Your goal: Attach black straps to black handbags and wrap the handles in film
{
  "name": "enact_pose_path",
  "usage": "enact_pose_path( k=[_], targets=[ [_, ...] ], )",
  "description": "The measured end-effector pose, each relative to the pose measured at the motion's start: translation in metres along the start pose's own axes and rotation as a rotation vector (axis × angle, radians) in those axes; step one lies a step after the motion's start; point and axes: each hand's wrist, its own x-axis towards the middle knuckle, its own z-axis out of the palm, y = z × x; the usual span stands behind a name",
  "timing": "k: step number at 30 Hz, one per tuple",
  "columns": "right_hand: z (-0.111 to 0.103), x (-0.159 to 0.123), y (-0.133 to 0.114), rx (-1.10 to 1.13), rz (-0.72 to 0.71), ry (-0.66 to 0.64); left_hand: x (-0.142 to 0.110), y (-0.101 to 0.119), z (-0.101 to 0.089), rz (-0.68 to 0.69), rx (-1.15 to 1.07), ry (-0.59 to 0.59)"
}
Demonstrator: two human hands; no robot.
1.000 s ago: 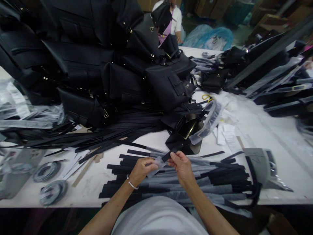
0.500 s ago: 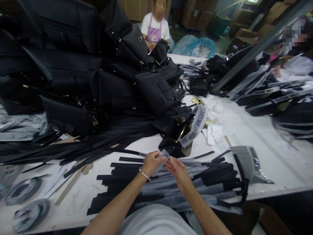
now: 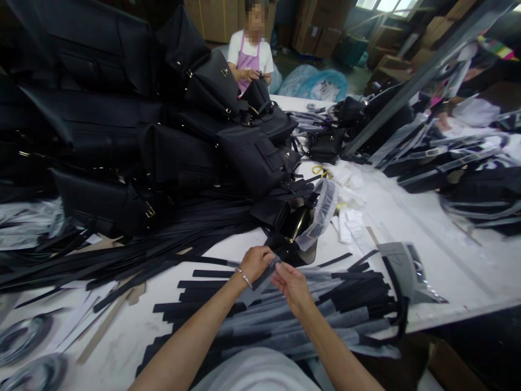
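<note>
Both hands meet over a row of black straps (image 3: 203, 283) lying on the white table. Between them is a clear plastic sleeve (image 3: 266, 279). My left hand (image 3: 255, 263), with a bracelet at the wrist, pinches the sleeve near its upper end. My right hand (image 3: 293, 285) has its thumb and fingers closed on the sleeve's right edge. Many of the straps below are partly covered in similar translucent sleeves (image 3: 264, 317). Just beyond the hands sits a small black bag (image 3: 285, 244), with a strap wrapped in plastic (image 3: 321, 217) looping from it.
Black bags (image 3: 106, 119) are piled high at the left. Long black straps (image 3: 171, 233) lie before them. Plastic coils (image 3: 24, 336) rest at the left front. A grey piece (image 3: 401, 271) lies at the right. A person in a purple apron (image 3: 249, 62) works across the table.
The view has shifted slightly, so the bags and table sit further left. Both hands still grip the sleeve, which now slants lower beneath the left hand. The person opposite has raised their hands.
</note>
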Motion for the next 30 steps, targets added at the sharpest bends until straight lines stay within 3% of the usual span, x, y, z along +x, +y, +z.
enact_pose_path(
  k=[7,9,14,16,19,22,25,30],
  targets=[
    [0.003,0.007,-0.003,0.071,-0.035,0.089,0.015,0.029,0.01,0.08,-0.046,0.141],
    [0.005,0.008,-0.005,0.108,-0.048,0.113,0.014,0.026,0.007,0.072,-0.124,0.143],
    [0.01,0.006,-0.006,0.105,-0.06,0.154,0.003,0.005,0.006,-0.007,-0.26,0.012],
    [0.012,0.004,-0.008,0.084,-0.081,0.194,0.0,0.003,0.008,-0.035,-0.261,0.028],
    [0.015,0.005,-0.012,0.052,-0.096,0.243,-0.004,0.01,0.011,0.0,-0.127,0.129],
    [0.017,0.009,-0.014,0.032,-0.114,0.283,-0.011,0.019,0.016,0.162,0.126,0.243],
    [0.016,0.012,-0.012,0.03,-0.15,0.328,-0.019,0.021,0.022,0.295,0.39,0.276],
    [0.013,0.004,-0.016,0.047,-0.126,0.198,-0.025,0.019,0.028,0.373,0.597,0.259]
  ],
)
